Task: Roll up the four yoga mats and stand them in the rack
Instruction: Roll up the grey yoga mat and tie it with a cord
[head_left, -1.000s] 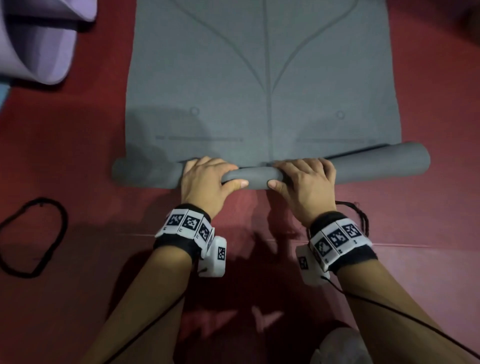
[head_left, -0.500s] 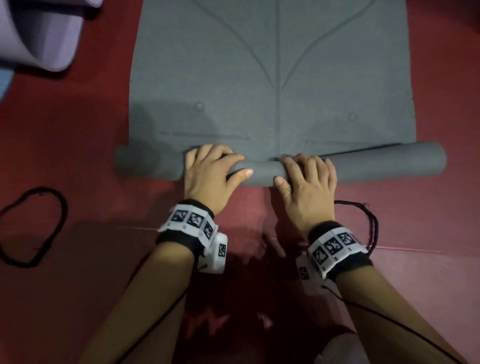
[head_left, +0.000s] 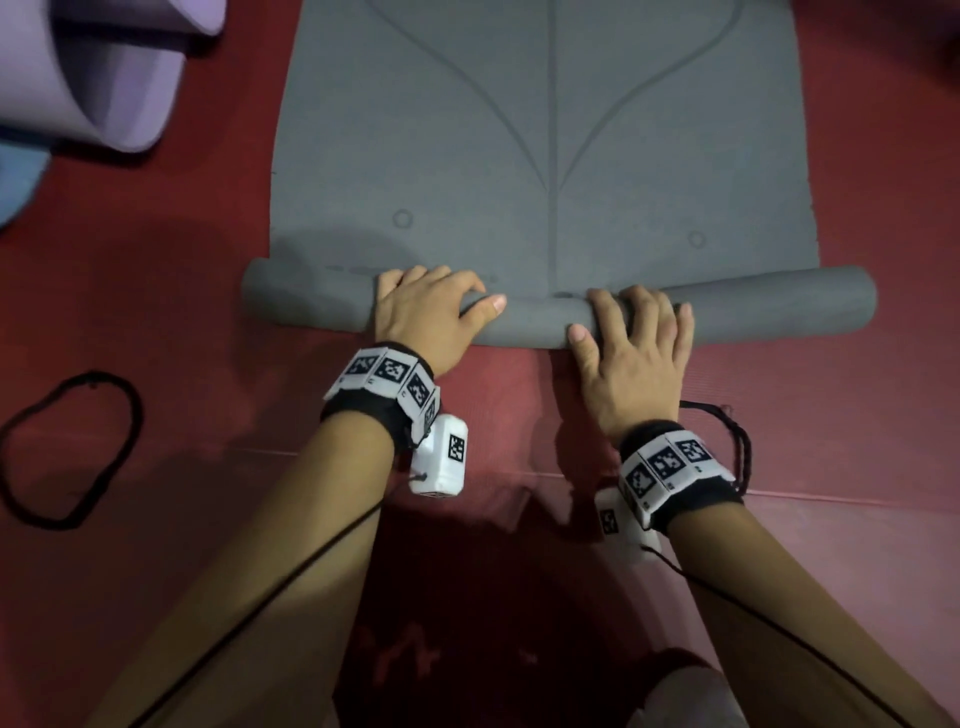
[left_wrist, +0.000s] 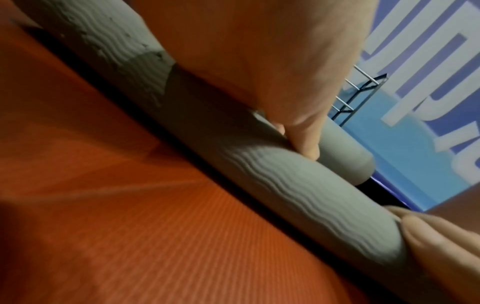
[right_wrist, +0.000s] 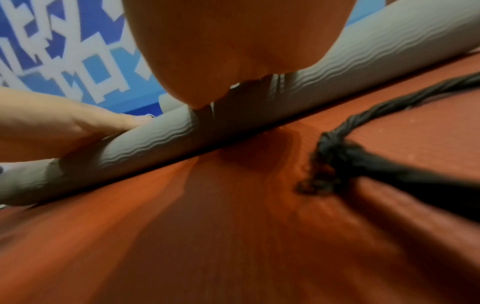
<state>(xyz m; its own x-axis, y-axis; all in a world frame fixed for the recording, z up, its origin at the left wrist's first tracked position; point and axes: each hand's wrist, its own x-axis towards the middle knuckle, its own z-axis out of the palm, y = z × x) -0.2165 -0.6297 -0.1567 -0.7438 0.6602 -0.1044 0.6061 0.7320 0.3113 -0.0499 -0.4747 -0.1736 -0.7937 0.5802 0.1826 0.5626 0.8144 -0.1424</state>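
Grey foam, ridged on its outer face, makes up the rolled part of the grey yoga mat (head_left: 545, 156), which lies on the red floor mat (head_left: 156, 291). Compared with 1 second ago, the roll (head_left: 753, 306) has travelled a little further up the flat sheet: the printed horizontal marks that were clear of it are now mostly at or under its leading edge, and the 2 small circles sit closer to it. That suggests steady progress, though most of this mat is still flat, so the rolling step looks early — and the rack stage has not begun.

The left hand (head_left: 426, 312) has shifted from gripping with the thumb beneath to lying over the top of the roll, fingers curved round its far side and thumb along the near upper face. The right hand (head_left: 634, 343) lies flatter, fingers (head_left: 649, 312) spread slightly apart and draped over the roll, thumb at its near edge, palm pressing forward. Neither hand lifts it; both push it.

A lilac mat (head_left: 93, 73) sits loosely curled at the upper left, beside something blue at the frame edge. A black cord loop (head_left: 67, 447) lies left of the arms, another black cord (right_wrist: 389, 160) by the right wrist. A wire rack (left_wrist: 361, 94) shows dimly in the left wrist view, well away.
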